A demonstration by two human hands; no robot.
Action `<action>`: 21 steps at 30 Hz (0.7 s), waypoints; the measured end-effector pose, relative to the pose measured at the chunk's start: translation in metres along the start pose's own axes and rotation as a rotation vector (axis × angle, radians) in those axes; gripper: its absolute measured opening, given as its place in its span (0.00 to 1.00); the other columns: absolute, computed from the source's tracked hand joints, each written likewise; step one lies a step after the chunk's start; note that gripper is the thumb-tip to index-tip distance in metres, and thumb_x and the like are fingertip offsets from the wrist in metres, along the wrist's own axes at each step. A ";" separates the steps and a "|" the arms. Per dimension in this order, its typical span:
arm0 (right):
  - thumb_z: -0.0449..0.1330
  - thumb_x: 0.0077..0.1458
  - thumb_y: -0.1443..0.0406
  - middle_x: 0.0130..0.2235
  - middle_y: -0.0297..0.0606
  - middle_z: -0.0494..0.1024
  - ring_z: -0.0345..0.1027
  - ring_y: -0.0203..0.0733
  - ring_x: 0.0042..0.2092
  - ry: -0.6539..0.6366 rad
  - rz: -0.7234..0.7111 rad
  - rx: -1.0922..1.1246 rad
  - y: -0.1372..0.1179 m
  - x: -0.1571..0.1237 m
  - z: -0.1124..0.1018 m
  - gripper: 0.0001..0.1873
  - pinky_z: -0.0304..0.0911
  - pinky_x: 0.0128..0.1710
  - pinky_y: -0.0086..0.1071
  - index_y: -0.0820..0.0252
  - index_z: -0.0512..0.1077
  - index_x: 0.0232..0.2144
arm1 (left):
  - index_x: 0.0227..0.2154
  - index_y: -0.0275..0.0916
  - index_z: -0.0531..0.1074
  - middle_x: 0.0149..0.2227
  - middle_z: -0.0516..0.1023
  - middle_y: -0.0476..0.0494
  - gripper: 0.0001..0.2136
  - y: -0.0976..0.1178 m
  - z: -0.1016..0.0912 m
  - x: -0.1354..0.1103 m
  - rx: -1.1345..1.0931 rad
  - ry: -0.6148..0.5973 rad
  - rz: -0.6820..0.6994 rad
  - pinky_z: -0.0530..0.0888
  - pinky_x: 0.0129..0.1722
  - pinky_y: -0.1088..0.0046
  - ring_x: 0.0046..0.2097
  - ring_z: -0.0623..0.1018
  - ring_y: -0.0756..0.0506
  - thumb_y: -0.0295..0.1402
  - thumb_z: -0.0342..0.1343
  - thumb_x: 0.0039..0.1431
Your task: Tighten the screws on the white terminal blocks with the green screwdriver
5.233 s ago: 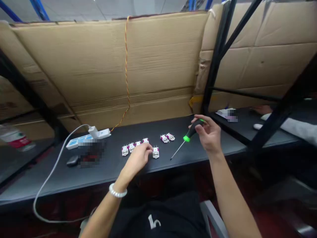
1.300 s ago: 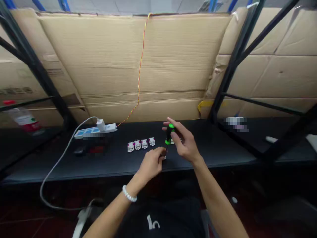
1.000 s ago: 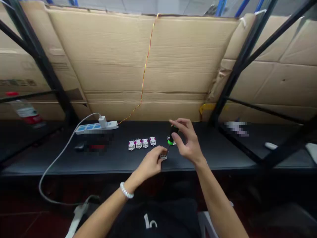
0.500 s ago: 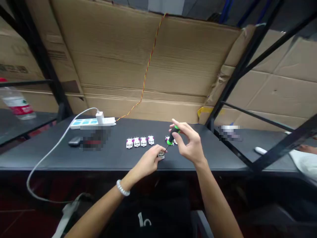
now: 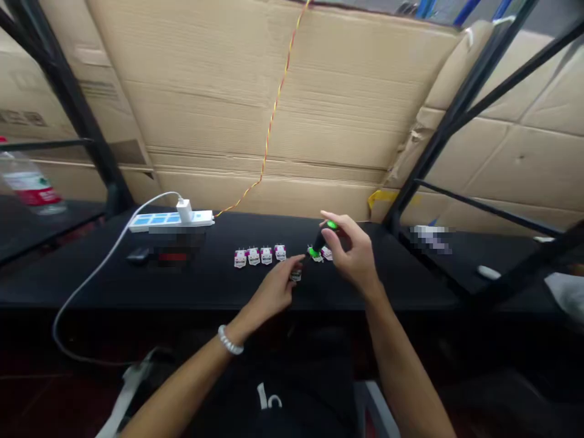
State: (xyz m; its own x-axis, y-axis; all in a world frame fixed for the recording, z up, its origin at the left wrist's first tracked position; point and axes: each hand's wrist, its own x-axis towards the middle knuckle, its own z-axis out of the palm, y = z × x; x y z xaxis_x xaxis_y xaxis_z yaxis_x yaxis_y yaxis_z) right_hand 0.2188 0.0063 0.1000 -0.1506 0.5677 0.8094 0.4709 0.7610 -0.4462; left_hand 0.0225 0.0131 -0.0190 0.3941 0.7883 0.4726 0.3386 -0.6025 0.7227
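My right hand [image 5: 353,255] is shut around a black-and-green screwdriver [image 5: 323,238], whose shaft is hidden behind the handle and fingers. Beneath it lie two small white modules with magenta parts [image 5: 320,255]. My left hand [image 5: 272,293] has its fingers apart beside a single module [image 5: 295,275] standing nearer the table edge. I cannot tell whether those fingers touch it. Further left, several matching modules [image 5: 260,256] form a row on the black table [image 5: 219,286].
A white power strip [image 5: 171,222] with a plugged-in white cable lies at the table's back left, beside blurred items. Cardboard sheets [image 5: 274,109] and black shelf uprights stand behind. A plastic bottle [image 5: 27,182] is far left. A co-worker's sleeve [image 5: 566,292] shows far right.
My left fingers have opened and lifted off the single module. The screwdriver has moved up and right, away from that module, and the view has tilted slightly.
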 end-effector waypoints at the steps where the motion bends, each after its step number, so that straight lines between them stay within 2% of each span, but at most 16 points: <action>1: 0.60 0.70 0.58 0.47 0.43 0.82 0.77 0.48 0.47 -0.016 -0.009 -0.005 0.000 0.001 0.000 0.19 0.76 0.47 0.42 0.52 0.77 0.59 | 0.67 0.41 0.66 0.58 0.79 0.37 0.34 0.001 0.000 0.000 -0.009 -0.003 -0.004 0.76 0.64 0.54 0.58 0.80 0.40 0.13 0.53 0.58; 6: 0.56 0.72 0.60 0.56 0.45 0.81 0.80 0.48 0.51 -0.155 0.032 0.182 -0.002 0.002 0.002 0.26 0.77 0.53 0.45 0.52 0.68 0.69 | 0.63 0.42 0.70 0.56 0.80 0.39 0.32 0.006 -0.002 0.001 -0.019 0.001 -0.017 0.78 0.62 0.57 0.56 0.81 0.41 0.12 0.52 0.57; 11: 0.62 0.68 0.59 0.47 0.41 0.82 0.79 0.44 0.43 -0.092 0.081 0.144 0.004 0.001 0.005 0.24 0.77 0.47 0.41 0.52 0.74 0.64 | 0.62 0.41 0.71 0.54 0.80 0.39 0.30 0.005 -0.004 0.003 -0.053 -0.011 -0.029 0.81 0.57 0.59 0.52 0.82 0.43 0.12 0.53 0.58; 13: 0.64 0.67 0.57 0.44 0.39 0.80 0.76 0.42 0.40 -0.090 0.081 0.108 0.006 0.002 0.005 0.24 0.76 0.44 0.40 0.52 0.76 0.62 | 0.62 0.42 0.71 0.58 0.77 0.37 0.30 0.004 -0.004 0.003 -0.026 0.005 -0.022 0.79 0.60 0.56 0.58 0.79 0.40 0.14 0.56 0.59; 16: 0.65 0.66 0.56 0.39 0.37 0.77 0.71 0.40 0.35 -0.083 0.088 0.072 0.007 0.004 0.004 0.25 0.74 0.40 0.38 0.52 0.76 0.62 | 0.66 0.43 0.68 0.67 0.71 0.35 0.32 0.001 -0.005 0.002 0.060 0.026 -0.001 0.68 0.71 0.47 0.70 0.70 0.36 0.17 0.60 0.60; 18: 0.65 0.66 0.57 0.39 0.37 0.77 0.71 0.41 0.35 -0.080 0.090 0.050 0.006 0.006 0.002 0.26 0.75 0.42 0.40 0.52 0.74 0.65 | 0.67 0.42 0.66 0.68 0.71 0.34 0.32 0.001 -0.005 0.001 0.084 0.001 -0.008 0.65 0.73 0.46 0.70 0.70 0.36 0.18 0.59 0.61; 21: 0.60 0.68 0.60 0.46 0.41 0.81 0.76 0.44 0.42 -0.145 0.082 0.115 0.002 0.006 0.000 0.28 0.76 0.48 0.43 0.52 0.69 0.69 | 0.67 0.41 0.67 0.66 0.75 0.34 0.29 0.000 -0.005 0.001 0.108 -0.022 -0.022 0.68 0.71 0.48 0.67 0.75 0.37 0.19 0.58 0.63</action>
State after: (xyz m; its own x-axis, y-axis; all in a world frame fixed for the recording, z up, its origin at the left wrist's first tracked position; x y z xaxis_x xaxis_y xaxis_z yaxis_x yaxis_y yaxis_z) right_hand 0.2194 0.0115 0.1041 -0.2436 0.6623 0.7085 0.3853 0.7365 -0.5560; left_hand 0.0189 0.0141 -0.0159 0.4034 0.7994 0.4452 0.4374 -0.5958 0.6736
